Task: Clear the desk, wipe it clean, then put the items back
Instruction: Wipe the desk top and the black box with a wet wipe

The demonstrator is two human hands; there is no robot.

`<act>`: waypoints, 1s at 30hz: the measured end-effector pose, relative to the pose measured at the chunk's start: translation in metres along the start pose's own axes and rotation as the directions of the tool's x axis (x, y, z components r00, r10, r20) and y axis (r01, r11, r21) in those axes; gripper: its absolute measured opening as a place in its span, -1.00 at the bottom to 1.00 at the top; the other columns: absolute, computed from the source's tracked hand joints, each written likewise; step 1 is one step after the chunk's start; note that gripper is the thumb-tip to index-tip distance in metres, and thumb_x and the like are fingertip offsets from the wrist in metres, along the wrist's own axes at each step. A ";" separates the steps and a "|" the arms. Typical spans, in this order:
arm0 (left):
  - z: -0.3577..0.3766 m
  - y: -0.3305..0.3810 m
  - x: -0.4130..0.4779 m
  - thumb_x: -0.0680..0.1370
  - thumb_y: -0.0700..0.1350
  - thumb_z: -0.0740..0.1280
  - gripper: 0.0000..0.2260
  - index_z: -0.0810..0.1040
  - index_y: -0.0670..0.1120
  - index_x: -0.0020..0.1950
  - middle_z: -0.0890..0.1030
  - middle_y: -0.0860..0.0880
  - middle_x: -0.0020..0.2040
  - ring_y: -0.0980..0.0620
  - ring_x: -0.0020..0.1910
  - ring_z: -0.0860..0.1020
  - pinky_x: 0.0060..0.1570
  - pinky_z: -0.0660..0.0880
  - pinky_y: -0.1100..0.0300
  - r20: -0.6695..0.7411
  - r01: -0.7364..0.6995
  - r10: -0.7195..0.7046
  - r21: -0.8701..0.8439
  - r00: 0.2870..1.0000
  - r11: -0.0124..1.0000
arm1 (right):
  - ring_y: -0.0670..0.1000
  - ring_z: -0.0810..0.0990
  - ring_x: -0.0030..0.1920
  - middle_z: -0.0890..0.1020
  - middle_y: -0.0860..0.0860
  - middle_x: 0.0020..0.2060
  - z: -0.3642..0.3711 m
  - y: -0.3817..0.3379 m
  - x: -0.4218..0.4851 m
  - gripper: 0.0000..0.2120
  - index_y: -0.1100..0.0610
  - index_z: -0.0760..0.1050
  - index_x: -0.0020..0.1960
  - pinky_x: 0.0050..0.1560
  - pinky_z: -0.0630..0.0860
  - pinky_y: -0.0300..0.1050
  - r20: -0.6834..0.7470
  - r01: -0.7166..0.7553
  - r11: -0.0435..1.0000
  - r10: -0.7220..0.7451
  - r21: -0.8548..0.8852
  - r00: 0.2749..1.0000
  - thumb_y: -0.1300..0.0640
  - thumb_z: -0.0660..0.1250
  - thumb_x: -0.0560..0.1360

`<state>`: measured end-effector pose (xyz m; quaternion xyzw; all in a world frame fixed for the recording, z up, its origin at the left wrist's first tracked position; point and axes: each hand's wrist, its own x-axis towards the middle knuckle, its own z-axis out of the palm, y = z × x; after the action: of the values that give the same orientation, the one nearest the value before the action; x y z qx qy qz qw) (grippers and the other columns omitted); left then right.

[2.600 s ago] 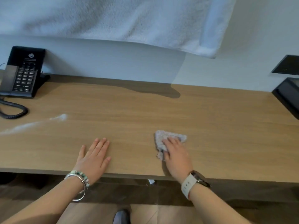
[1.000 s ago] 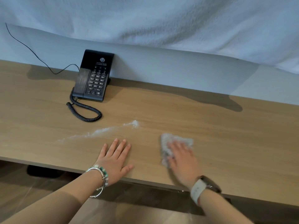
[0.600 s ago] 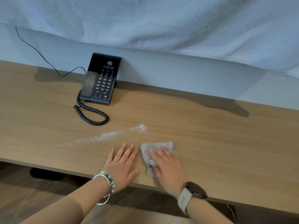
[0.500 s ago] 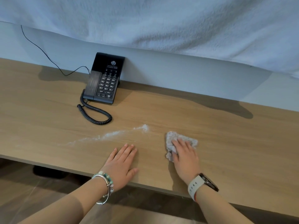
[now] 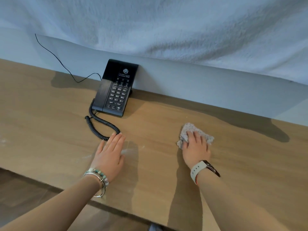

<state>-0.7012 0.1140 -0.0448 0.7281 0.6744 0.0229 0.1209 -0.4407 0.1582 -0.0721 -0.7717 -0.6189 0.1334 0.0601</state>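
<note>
Right hand [image 5: 195, 149]: fingers flat, unclenched, pressing a grey cloth [image 5: 189, 128] onto the wooden desk [image 5: 166, 114]; cloth edges show beyond the fingertips.
Left hand [image 5: 108, 155]: fingers straight, together, flat on the desk, grasping nothing.
Surface: faint white smear [image 5: 128, 150] beside the left fingers; coiled cord [image 5: 100, 122] just at their tips.
Beyond: black telephone [image 5: 115, 90] against the wall [image 5: 183, 77]; white fabric [image 5: 166, 30] overhead.

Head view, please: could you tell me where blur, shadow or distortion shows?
In the head view, the left hand and the near desk edge are motion-smeared; the right hand on the cloth is sharper; a dark shadow lies along the desk's far side.
</note>
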 end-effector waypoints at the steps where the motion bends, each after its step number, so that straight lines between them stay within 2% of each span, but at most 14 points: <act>1: 0.000 0.001 0.006 0.62 -0.08 0.05 -0.46 -0.09 -0.03 0.55 -0.13 0.07 0.55 0.10 0.51 -0.21 0.47 -0.19 0.06 0.000 0.008 -0.008 -0.001 1.000 1.000 | 0.08 0.04 0.51 0.11 -0.03 0.52 0.001 0.002 0.002 -0.54 -0.06 0.10 0.50 0.48 0.00 0.07 -0.017 -0.068 0.997 0.067 -0.022 0.998 -0.03 0.02 0.61; 3: 0.001 0.005 0.018 0.61 -0.09 0.06 -0.46 -0.08 -0.03 0.55 -0.10 0.07 0.55 0.10 0.51 -0.20 0.47 -0.17 0.07 0.003 0.019 -0.019 -0.011 1.000 1.000 | 0.11 0.14 0.48 0.20 -0.02 0.49 0.009 -0.008 -0.005 -0.56 -0.06 0.19 0.47 0.45 0.08 0.10 -0.046 -0.012 0.998 0.009 -0.061 0.999 -0.03 0.03 0.60; 4: 0.001 0.009 0.025 0.61 -0.08 0.07 -0.46 -0.07 -0.03 0.55 -0.09 0.07 0.55 0.10 0.51 -0.19 0.47 -0.17 0.07 0.003 0.023 -0.023 -0.020 1.000 1.000 | 0.12 0.27 0.44 0.31 -0.02 0.44 0.014 -0.016 -0.012 -0.58 -0.06 0.29 0.42 0.39 0.21 0.11 -0.072 0.138 0.988 -0.143 -0.069 0.987 -0.03 0.04 0.57; 7: 0.001 0.019 0.045 0.63 -0.04 0.05 -0.48 -0.07 -0.03 0.55 -0.07 0.07 0.55 0.10 0.52 -0.18 0.47 -0.17 0.07 0.015 0.018 -0.018 -0.014 1.000 1.000 | 0.03 0.56 0.21 0.56 -0.11 0.23 0.024 -0.030 -0.030 -0.59 -0.14 0.45 0.23 0.13 0.51 0.03 0.045 0.606 0.784 -0.606 -0.131 0.794 -0.09 0.09 0.43; 9: -0.001 0.027 0.057 0.64 -0.02 0.03 -0.49 -0.08 -0.02 0.55 -0.08 0.07 0.55 0.10 0.52 -0.18 0.47 -0.17 0.08 0.028 0.013 -0.013 -0.007 1.000 1.000 | -0.04 0.58 0.17 0.58 -0.17 0.19 0.018 -0.016 -0.020 -0.60 -0.18 0.44 0.21 0.09 0.53 -0.03 0.116 0.635 0.758 -0.625 -0.146 0.772 -0.12 0.09 0.40; 13: 0.002 0.039 0.072 0.64 0.02 0.01 -0.48 -0.09 -0.03 0.55 -0.08 0.05 0.55 0.09 0.52 -0.16 0.46 -0.15 0.09 0.066 0.016 -0.016 0.002 0.998 1.000 | 0.01 0.59 0.17 0.60 -0.11 0.18 -0.007 0.045 0.012 -0.60 -0.11 0.55 0.17 0.12 0.47 -0.09 0.068 0.428 0.898 -0.423 -0.102 0.904 -0.09 0.08 0.44; 16: 0.005 0.044 0.083 0.64 0.07 0.00 -0.47 -0.09 -0.04 0.55 -0.09 0.03 0.55 0.07 0.52 -0.14 0.47 -0.10 0.06 0.116 0.024 -0.024 0.002 0.993 1.000 | -0.01 0.49 0.25 0.55 -0.15 0.22 -0.019 0.098 0.012 -0.62 -0.12 0.47 0.22 0.23 0.36 -0.21 0.050 0.577 0.801 -0.577 -0.160 0.815 -0.07 0.11 0.45; 18: 0.008 0.046 0.093 0.63 0.11 -0.01 -0.46 -0.10 -0.03 0.55 -0.09 0.03 0.55 0.05 0.53 -0.12 0.47 -0.08 0.04 0.154 0.029 -0.031 0.014 0.988 0.999 | 0.05 0.42 0.34 0.46 -0.12 0.31 -0.030 0.128 0.019 -0.59 -0.09 0.44 0.28 0.33 0.32 -0.05 -0.031 0.429 0.891 -0.438 -0.147 0.898 -0.08 0.09 0.47; 20: 0.012 0.050 0.100 0.62 0.16 -0.04 -0.44 -0.11 -0.02 0.55 -0.12 0.02 0.55 0.02 0.52 -0.14 0.46 -0.09 -0.01 0.196 0.023 -0.034 0.056 0.980 0.998 | 0.10 0.26 0.44 0.32 -0.02 0.44 -0.040 0.144 0.033 -0.59 -0.03 0.37 0.36 0.43 0.19 0.09 -0.116 -0.058 0.998 0.057 -0.005 0.992 -0.04 0.12 0.53; 21: 0.014 0.051 0.102 0.61 0.17 -0.05 -0.43 -0.12 -0.01 0.55 -0.14 0.02 0.55 0.00 0.52 -0.16 0.46 -0.10 -0.04 0.215 0.023 -0.040 0.079 0.976 0.997 | 0.11 0.19 0.47 0.27 0.02 0.47 -0.044 0.144 0.041 -0.58 0.00 0.33 0.39 0.45 0.11 0.12 -0.119 -0.252 0.965 0.260 0.075 0.958 -0.01 0.15 0.55; 23: 0.017 0.053 0.107 0.61 0.18 -0.06 -0.43 -0.15 0.00 0.55 -0.18 0.02 0.55 -0.02 0.52 -0.19 0.46 -0.12 -0.08 0.241 0.032 -0.057 0.105 0.969 0.994 | 0.12 0.11 0.49 0.20 0.04 0.49 -0.044 0.127 0.059 -0.55 0.03 0.26 0.42 0.46 0.03 0.16 -0.126 -0.368 0.924 0.379 0.104 0.917 -0.03 0.14 0.56; 25: 0.018 0.055 0.110 0.61 0.17 -0.06 -0.44 -0.17 0.02 0.54 -0.19 0.03 0.55 -0.02 0.52 -0.21 0.45 -0.14 -0.09 0.240 0.044 -0.067 0.101 0.968 0.994 | 0.07 0.05 0.51 0.15 -0.02 0.51 -0.036 0.097 0.069 -0.56 -0.03 0.24 0.43 0.47 -0.04 0.14 -0.093 -0.231 0.968 0.240 0.097 0.966 -0.12 0.07 0.58; 27: 0.018 0.055 0.111 0.62 0.17 -0.06 -0.44 -0.19 0.04 0.54 -0.21 0.04 0.54 -0.01 0.51 -0.22 0.45 -0.15 -0.09 0.239 0.049 -0.071 0.095 0.969 0.994 | -0.01 0.01 0.52 0.14 -0.12 0.51 -0.026 0.068 0.063 -0.55 -0.13 0.24 0.42 0.47 -0.11 0.08 0.010 0.090 0.994 -0.091 0.060 0.996 -0.22 -0.01 0.57; 30: 0.019 0.054 0.110 0.62 0.17 -0.07 -0.44 -0.24 0.05 0.53 -0.26 0.04 0.53 -0.01 0.51 -0.25 0.45 -0.19 -0.09 0.254 0.047 -0.071 0.101 0.964 0.994 | -0.11 0.00 0.51 0.17 -0.24 0.46 -0.021 0.059 0.035 -0.38 -0.17 0.30 0.37 0.45 -0.17 -0.07 0.148 0.508 0.860 -0.508 0.042 0.848 -0.31 -0.16 0.41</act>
<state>-0.6349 0.2169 -0.0660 0.7093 0.6747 -0.1073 0.1736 -0.3728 0.1801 -0.0715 -0.5680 -0.8034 0.1724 0.0457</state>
